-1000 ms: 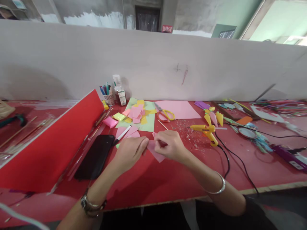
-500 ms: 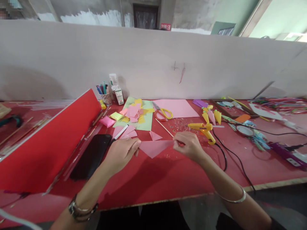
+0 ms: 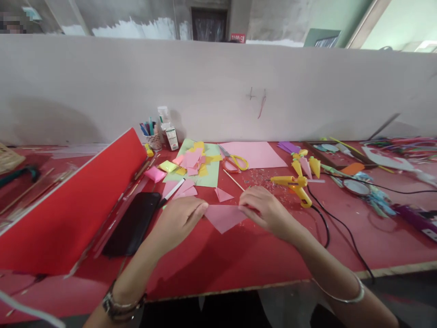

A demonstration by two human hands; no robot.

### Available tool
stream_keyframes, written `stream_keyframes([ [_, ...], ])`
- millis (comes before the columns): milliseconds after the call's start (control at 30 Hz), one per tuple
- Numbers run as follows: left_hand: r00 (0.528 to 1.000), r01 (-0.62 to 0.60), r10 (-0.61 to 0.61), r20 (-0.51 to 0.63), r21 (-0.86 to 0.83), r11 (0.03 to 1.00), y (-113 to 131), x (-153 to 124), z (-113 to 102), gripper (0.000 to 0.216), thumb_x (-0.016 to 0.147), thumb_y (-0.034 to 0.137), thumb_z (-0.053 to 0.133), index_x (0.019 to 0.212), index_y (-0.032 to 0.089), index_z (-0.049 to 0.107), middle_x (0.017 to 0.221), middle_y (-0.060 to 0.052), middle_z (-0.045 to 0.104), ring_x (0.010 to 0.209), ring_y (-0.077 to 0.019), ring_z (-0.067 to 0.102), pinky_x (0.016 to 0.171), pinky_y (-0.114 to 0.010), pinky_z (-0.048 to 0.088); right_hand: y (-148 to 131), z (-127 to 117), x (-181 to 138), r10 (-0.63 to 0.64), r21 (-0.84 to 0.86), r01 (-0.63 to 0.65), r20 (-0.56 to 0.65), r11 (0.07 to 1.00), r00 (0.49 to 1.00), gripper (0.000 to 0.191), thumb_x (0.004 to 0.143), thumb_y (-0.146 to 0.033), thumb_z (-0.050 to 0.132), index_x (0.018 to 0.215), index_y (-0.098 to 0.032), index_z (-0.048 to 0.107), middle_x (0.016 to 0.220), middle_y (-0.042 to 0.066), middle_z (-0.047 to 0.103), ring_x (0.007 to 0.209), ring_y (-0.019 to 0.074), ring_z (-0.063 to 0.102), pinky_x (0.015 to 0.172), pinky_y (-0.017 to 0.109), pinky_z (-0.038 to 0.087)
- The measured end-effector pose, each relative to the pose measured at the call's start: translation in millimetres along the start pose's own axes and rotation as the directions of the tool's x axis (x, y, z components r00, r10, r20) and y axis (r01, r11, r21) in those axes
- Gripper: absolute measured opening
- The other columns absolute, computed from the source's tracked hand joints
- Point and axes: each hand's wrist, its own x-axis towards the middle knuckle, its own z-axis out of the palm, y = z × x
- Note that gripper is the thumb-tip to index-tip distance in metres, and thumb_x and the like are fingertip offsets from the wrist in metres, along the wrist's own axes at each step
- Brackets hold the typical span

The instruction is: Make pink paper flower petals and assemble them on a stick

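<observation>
A pink piece of paper (image 3: 223,217) is held above the red table, its straight edge at the top and a point hanging toward me. My left hand (image 3: 184,217) pinches its left corner between thumb and fingers. At the opposite corner, my right hand (image 3: 264,210) is closed on the paper, fingertips pressed together. Just beyond the sheet lies a small folded pink paper piece (image 3: 223,195). A thin wooden stick (image 3: 234,180) points toward my right hand. To the right of that hand rests a yellow glue gun (image 3: 295,186).
Orange-and-yellow-handled scissors (image 3: 240,162) lie by a pink sheet (image 3: 262,155). Pink and yellow scraps (image 3: 194,159) cover a green sheet (image 3: 213,177). A black phone (image 3: 133,223) and a leaning red board (image 3: 82,205) are at left. Black cables (image 3: 344,228) run along the right.
My right hand has moved slightly left and its fingers have shifted along the paper. The paper's point hangs a little lower in view. The whole scene has shifted slightly right.
</observation>
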Motion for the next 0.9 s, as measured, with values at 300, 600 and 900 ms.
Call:
stream_keyframes([
  [300,0.986,-0.127,0.153,-0.064,0.3,0.945,15,2,18,0.014,0.079,0.019,0.045,0.072,0.019,0.058,0.07,0.0,0.064,0.068,-0.0166,0.057,0.074,-0.034,0.037,-6,24,12,-0.072,-0.151,0.103,0.199,0.983,0.977,0.026,0.085,-0.022,0.039,0.062,-0.017,0.05,0.054,-0.001,0.055,0.051,0.0108,0.045,0.054,0.023,0.031],
  [600,0.979,-0.108,0.167,-0.114,0.407,0.907,-2,-7,24,0.02,0.071,0.015,0.042,0.056,0.019,0.055,0.044,0.002,0.055,0.043,-0.0115,0.045,0.046,-0.024,0.025,-2,16,8,0.007,0.144,-0.043,0.242,0.989,0.97,0.024,0.084,-0.024,0.04,0.063,-0.017,0.048,0.056,-0.003,0.05,0.054,0.0087,0.043,0.053,0.02,0.031],
  [900,0.955,0.292,-0.278,0.103,-0.482,0.826,-31,-7,18,0.022,0.07,0.031,0.046,0.087,0.019,0.052,0.065,0.002,0.051,0.058,-0.011,0.047,0.054,-0.021,0.036,20,21,5,0.451,0.64,-0.461,0.195,0.615,0.871,0.018,0.079,-0.029,0.04,0.065,-0.018,0.043,0.051,-0.007,0.035,0.043,0.0051,0.031,0.041,0.018,0.024],
])
